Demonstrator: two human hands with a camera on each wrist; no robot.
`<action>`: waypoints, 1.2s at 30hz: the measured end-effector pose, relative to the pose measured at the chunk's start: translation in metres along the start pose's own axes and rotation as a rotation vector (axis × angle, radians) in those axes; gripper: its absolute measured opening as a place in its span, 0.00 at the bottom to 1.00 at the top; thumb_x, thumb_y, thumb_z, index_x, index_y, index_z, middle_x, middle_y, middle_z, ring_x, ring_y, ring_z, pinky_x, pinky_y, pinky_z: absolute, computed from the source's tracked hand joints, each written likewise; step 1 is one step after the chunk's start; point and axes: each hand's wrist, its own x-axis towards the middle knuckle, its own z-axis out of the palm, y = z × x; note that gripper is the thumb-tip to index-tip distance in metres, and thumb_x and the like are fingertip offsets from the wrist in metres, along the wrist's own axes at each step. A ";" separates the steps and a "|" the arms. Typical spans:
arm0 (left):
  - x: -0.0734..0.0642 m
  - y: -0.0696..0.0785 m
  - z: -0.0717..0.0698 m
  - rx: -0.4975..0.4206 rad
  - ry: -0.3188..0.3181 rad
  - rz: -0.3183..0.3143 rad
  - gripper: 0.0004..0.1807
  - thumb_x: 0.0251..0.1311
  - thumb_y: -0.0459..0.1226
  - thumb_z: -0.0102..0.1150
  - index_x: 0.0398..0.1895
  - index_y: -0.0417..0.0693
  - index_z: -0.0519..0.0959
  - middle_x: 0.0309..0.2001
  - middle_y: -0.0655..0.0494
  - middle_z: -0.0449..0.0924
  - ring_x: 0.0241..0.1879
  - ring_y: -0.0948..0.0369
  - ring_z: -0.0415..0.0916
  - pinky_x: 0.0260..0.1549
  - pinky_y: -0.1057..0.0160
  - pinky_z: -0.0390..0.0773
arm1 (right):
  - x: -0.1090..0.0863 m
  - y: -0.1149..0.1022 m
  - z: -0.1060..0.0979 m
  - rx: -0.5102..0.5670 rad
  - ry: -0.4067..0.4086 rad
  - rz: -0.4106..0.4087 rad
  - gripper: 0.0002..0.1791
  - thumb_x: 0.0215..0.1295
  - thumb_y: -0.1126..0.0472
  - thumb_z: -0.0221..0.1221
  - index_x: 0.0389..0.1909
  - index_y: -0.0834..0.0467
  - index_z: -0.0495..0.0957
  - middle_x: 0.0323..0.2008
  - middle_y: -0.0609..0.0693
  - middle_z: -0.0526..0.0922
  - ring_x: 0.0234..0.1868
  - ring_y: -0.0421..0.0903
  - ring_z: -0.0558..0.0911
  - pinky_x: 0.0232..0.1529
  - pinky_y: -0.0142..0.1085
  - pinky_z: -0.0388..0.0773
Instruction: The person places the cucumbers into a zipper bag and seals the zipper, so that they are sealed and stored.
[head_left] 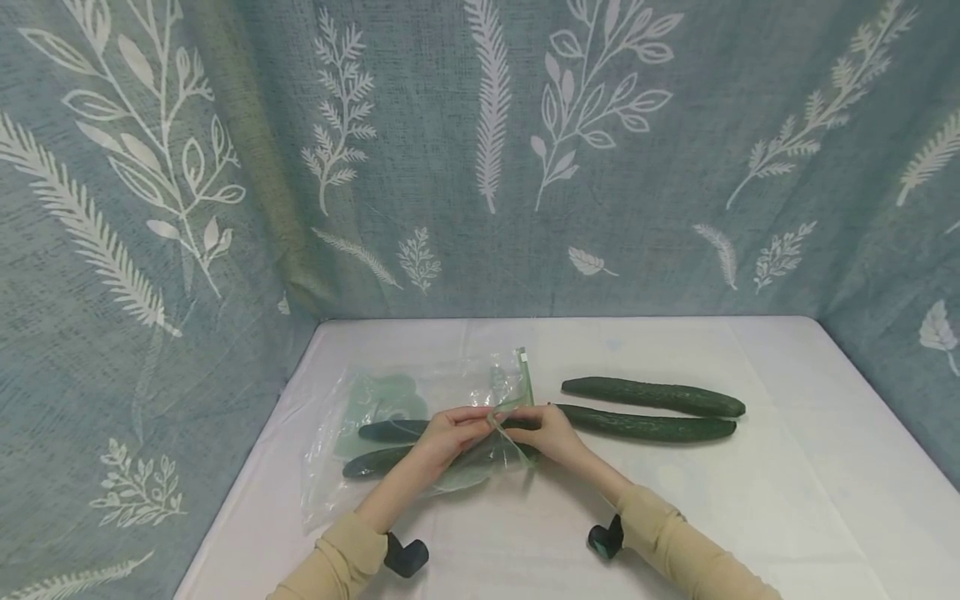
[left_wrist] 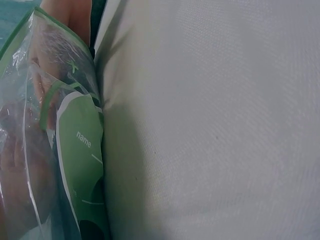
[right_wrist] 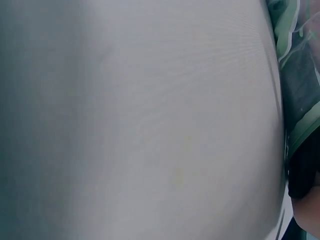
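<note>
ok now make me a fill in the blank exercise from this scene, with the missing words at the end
1. Outside the clear bag lie ____ cucumbers.
2. Seen from the person's place, those cucumbers lie to the ____ of the bag.
3. The right hand and the ____ hand both hold the bag.
4. In the left wrist view, the word printed on the bag's green patch reads "____".

Missing words: two; right; left; name
</note>
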 end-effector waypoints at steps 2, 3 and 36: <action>0.000 0.000 0.000 -0.004 0.002 -0.002 0.22 0.60 0.29 0.57 0.57 0.25 0.70 0.45 0.56 0.85 0.44 0.70 0.80 0.51 0.70 0.79 | -0.003 -0.001 -0.001 0.011 0.011 0.013 0.19 0.56 0.57 0.65 0.48 0.59 0.82 0.50 0.56 0.84 0.58 0.56 0.77 0.62 0.54 0.70; 0.000 0.000 0.000 -0.007 -0.001 0.001 0.22 0.60 0.29 0.57 0.57 0.25 0.70 0.45 0.55 0.85 0.44 0.70 0.80 0.51 0.70 0.79 | -0.004 -0.001 -0.002 0.015 0.017 0.015 0.18 0.57 0.57 0.65 0.48 0.59 0.82 0.50 0.55 0.84 0.58 0.56 0.77 0.62 0.54 0.71; 0.002 -0.003 0.001 -0.002 -0.004 -0.003 0.21 0.58 0.26 0.57 0.55 0.26 0.72 0.46 0.49 0.84 0.45 0.66 0.82 0.51 0.67 0.79 | -0.039 0.008 -0.034 0.101 0.094 0.089 0.21 0.58 0.56 0.64 0.53 0.56 0.80 0.56 0.53 0.80 0.65 0.54 0.71 0.66 0.53 0.66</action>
